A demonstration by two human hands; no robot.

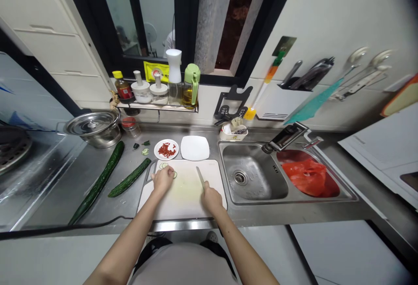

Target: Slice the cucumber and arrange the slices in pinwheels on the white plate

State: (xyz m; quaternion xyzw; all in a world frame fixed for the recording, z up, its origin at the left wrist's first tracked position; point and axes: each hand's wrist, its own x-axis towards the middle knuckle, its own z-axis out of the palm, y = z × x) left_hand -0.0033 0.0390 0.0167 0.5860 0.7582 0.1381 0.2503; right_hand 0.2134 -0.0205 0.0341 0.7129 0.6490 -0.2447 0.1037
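Observation:
My right hand (211,198) is wrapped round the handle of a knife (200,176), whose blade points away over the right half of a white cutting board (196,209). At the board's upper left, my left hand (163,178) pinches a thin cucumber slice (175,174) at its fingertips. A few more cucumber slices (163,165) lie just beyond those fingers. Left of the board rests a cut cucumber (129,178), with a longer whole cucumber (98,182) beside it. Behind the board stand a plate of chopped red pieces (166,149) and a white square plate (195,147).
To the right is a steel sink (257,180) with a tap (287,137) and a red plastic bag (307,176) in its second basin. A lidded pot (94,128) and a red-capped jar (131,127) stand back left. Cucumber scraps (145,151) lie near the plates. Bottles fill a shelf (160,107).

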